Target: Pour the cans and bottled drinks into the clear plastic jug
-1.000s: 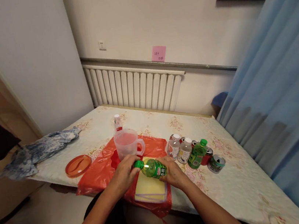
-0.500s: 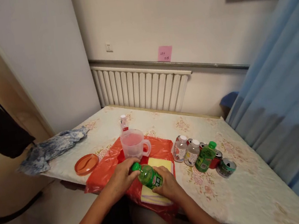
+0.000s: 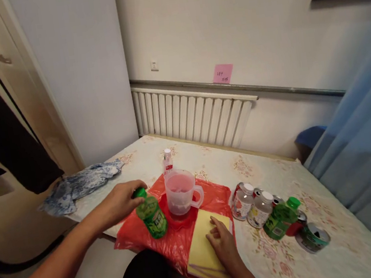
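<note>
My left hand (image 3: 129, 197) is closed round the green cap of a green labelled bottle (image 3: 154, 218), which stands nearly upright over the left part of the red plastic sheet (image 3: 130, 234). My right hand (image 3: 222, 239) holds nothing, its fingers apart above a yellow cloth stack (image 3: 202, 247). Between the hands and farther back is a clear pitcher (image 3: 180, 195) with its handle to the right. Behind the pitcher stands a small clear bottle (image 3: 167, 161) with a white cap.
Two clear bottles (image 3: 242, 202), another green bottle (image 3: 280, 221) and several cans (image 3: 312, 237) stand on the right of the flowered table (image 3: 342, 246). A blue-white cloth (image 3: 81, 186) hangs over the left edge. A radiator (image 3: 196, 114) is behind.
The green bottle has moved left and turned upright in my left hand. My right hand has let go of it and moved over the yellow stack. The view has shifted left; the orange lid is no longer visible.
</note>
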